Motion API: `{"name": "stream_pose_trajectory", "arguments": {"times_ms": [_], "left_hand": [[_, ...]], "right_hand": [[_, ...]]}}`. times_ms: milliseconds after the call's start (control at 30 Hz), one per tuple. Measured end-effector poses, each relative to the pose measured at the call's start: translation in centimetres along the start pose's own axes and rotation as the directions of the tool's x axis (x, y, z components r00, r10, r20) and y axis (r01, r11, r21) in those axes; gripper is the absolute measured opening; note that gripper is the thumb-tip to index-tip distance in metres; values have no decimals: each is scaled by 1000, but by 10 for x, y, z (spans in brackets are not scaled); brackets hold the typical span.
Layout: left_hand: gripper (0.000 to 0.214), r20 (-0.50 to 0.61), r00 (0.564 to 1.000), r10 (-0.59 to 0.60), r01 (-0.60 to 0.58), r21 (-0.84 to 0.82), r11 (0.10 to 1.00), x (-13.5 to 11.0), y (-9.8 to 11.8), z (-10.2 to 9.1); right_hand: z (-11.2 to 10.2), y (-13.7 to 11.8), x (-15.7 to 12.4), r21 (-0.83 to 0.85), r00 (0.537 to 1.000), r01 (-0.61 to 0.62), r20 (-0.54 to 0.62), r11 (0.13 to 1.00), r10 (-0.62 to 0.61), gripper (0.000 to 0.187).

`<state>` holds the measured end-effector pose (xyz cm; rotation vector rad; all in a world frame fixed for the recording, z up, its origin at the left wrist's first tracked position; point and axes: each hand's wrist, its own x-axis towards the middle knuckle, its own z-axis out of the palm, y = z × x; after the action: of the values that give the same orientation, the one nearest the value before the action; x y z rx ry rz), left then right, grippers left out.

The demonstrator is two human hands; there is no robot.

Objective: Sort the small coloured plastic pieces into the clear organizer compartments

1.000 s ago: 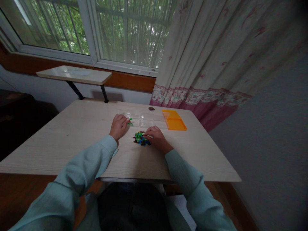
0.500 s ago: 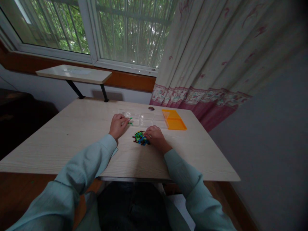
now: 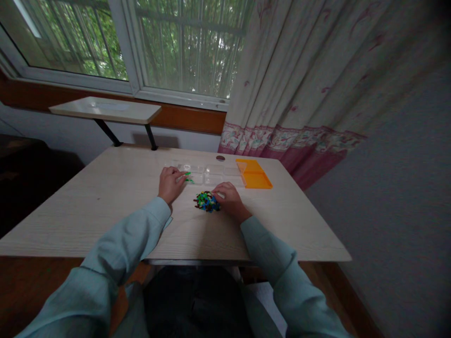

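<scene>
My left hand point(image 3: 170, 184) is over the near left compartment of a clear plastic compartment box point(image 3: 213, 175). Its fingers are pinched, with a small green piece point(image 3: 188, 173) at the tips. Other green bits point(image 3: 190, 180) lie in that compartment just below. At the right edge of a heap of small mixed pieces point(image 3: 206, 202), coloured green, blue, brown and yellow, is my right hand point(image 3: 229, 201). Its thumb and fingers are drawn together, and whatever is between them is too small to make out.
An orange two-part tray or lid point(image 3: 254, 174) adjoins the clear box on its right. Behind the box, a round dark hole or cap point(image 3: 220, 158) shows in the pale wooden table point(image 3: 116, 206). A raised shelf point(image 3: 109, 109) on black legs stands at the back left, by the window.
The green piece at my left fingertips shows a little more, with the hand nearly in place. My right fingers have shifted slightly at the heap's edge. The whole view has moved a little.
</scene>
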<state>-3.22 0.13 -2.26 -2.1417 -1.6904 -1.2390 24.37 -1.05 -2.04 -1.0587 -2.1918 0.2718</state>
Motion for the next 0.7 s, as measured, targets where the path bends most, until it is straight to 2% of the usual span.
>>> {"name": "stream_pose_trajectory", "arguments": {"times_ms": [367, 700], "left_hand": [[23, 12, 1000, 17, -17, -2, 1000, -1, -1, 2], [16, 4, 999, -41, 41, 20, 999, 0, 4, 0]], "right_hand": [[4, 8, 1, 65, 998, 32, -54, 997, -29, 10], [4, 7, 1, 82, 997, 41, -71, 996, -36, 16]]}}
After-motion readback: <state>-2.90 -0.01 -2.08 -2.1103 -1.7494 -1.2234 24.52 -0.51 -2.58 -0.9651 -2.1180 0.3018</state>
